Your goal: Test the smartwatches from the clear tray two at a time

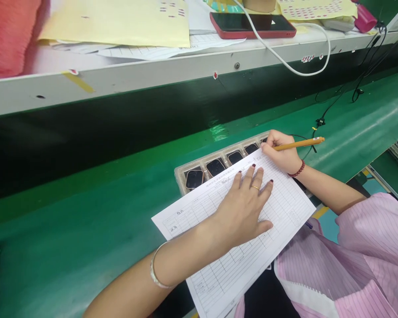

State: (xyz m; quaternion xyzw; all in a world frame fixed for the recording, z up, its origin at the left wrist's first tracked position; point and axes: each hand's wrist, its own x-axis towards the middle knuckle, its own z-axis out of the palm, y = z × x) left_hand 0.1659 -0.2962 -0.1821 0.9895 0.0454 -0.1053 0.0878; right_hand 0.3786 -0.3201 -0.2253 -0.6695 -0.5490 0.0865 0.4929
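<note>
A printed form (199, 221) with a ruled table and some handwriting lies aslant over a clear plastic tray (179, 176). In the tray's compartments sit several dark watch-like pieces with rounded corners, such as the watch face (215, 167); the paper hides the rest of the tray. My left hand (243, 207) rests flat on the form with its fingers spread. At the form's upper right corner, my right hand (281, 152) grips an orange pen (298, 144). The pen's tip is hidden behind my fingers, so whether it touches the paper cannot be seen.
Beneath lies a green work surface (86, 238). Above it runs a white shelf (146, 75), bearing a red-cased phone (252, 24), a yellow sheet (119, 22), and a white cable (285, 64) that hangs over the edge. Black wires (331, 108) trail down at the right.
</note>
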